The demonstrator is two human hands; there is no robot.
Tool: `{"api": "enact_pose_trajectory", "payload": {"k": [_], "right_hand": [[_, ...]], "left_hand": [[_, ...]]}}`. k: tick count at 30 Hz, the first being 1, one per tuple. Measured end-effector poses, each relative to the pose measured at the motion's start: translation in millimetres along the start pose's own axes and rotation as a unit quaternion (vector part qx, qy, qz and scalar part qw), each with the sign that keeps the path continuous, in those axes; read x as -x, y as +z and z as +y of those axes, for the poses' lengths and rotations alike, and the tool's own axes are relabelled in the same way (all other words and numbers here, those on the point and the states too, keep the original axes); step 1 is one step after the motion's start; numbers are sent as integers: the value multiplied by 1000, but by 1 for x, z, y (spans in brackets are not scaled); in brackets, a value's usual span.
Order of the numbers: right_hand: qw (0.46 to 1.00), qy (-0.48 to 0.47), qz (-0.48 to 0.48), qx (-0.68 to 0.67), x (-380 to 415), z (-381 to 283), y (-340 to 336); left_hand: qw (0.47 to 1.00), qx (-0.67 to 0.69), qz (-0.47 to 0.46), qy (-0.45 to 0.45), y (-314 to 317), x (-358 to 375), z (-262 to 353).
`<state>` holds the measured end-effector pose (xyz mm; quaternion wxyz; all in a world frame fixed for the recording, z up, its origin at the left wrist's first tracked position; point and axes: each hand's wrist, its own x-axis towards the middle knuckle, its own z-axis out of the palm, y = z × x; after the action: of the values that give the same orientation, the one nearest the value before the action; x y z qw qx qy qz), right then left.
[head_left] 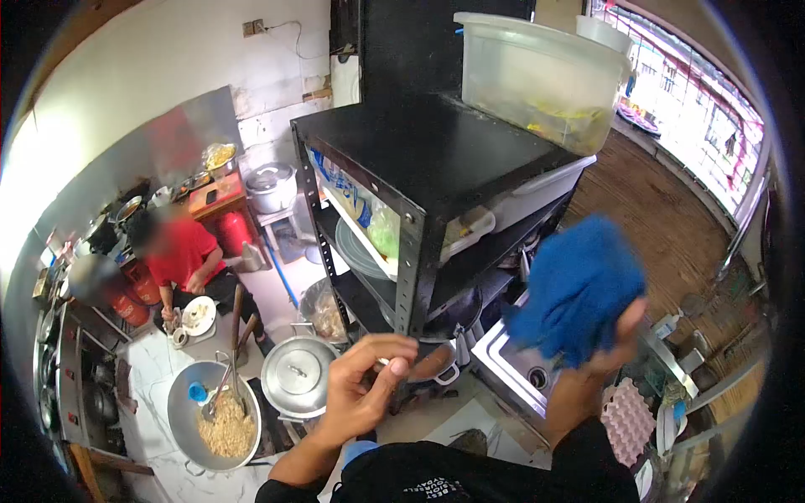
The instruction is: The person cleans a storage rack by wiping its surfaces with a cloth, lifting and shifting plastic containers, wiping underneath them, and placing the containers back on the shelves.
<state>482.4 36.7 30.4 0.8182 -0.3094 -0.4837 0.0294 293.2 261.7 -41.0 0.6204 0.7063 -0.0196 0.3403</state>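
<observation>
My right hand [616,335] grips a bunched blue cloth [579,289], held up in front of the metal sink [520,369]. The cloth hides part of the shelf's right side. My left hand [369,381] is raised near the shelf's front post, its thumb and fingers curled in a pinch around a small thin thing that I cannot make out. Behind both hands stands the black metal shelf [419,151], with a large clear plastic bin [537,75] on top.
At the left a person in a red shirt [184,260] sits by a plate [199,316]. A large pan of food [180,411] and a lidded pot [295,377] stand on the left. Pink egg trays [627,419] are at the lower right.
</observation>
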Motion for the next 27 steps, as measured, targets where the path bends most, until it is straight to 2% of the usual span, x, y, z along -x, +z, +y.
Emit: {"api": "enact_pose_trajectory", "payload": {"k": [2, 4, 5, 6, 7, 8, 9, 10, 11, 13, 16, 19, 21, 23, 26, 27], "right_hand": [[983, -85, 120, 112, -42, -1, 6], [923, -156, 202, 288, -92, 3, 12], [924, -152, 154, 316, -122, 3, 25], [866, -194, 83, 453, -146, 12, 16], [844, -162, 33, 510, -164, 21, 18], [815, -135, -21, 563, -181, 29, 20], [837, -36, -50, 544, -194, 37, 33], [822, 63, -138, 550, -201, 51, 38], [787, 157, -225, 553, -208, 65, 43], [734, 309, -349, 494, -215, 63, 104], [593, 308, -373, 643, -240, 87, 109], [596, 258, -426, 630, -267, 135, 105], [590, 155, -380, 695, -282, 187, 88], [608, 234, -377, 658, -304, 208, 123], [661, 165, -451, 577, -330, 267, 110], [676, 167, -468, 544, -320, 259, 128]], "left_hand": [[994, -67, 60, 66, 1, -15, 1], [966, -176, 103, 157, 0, -30, -9], [934, -251, 133, 214, 1, -39, -11], [923, -241, 156, 256, 4, -49, -16], [909, -230, 180, 298, 9, -61, -22], [886, -287, 174, 320, 12, -71, -24], [875, -293, 188, 336, 19, -79, -28], [871, -274, 198, 356, 25, -87, -31], [866, -255, 209, 376, 30, -95, -34], [859, -240, 213, 399, 36, -112, -41], [887, -133, 195, 398, 37, -129, -48], [890, -127, 164, 405, 33, -129, -45], [893, -120, 154, 406, 30, -128, -45], [891, -121, 142, 414, 30, -127, -49], [891, -113, 131, 421, 30, -127, -54], [893, -106, 127, 418, 31, -127, -55]]}}
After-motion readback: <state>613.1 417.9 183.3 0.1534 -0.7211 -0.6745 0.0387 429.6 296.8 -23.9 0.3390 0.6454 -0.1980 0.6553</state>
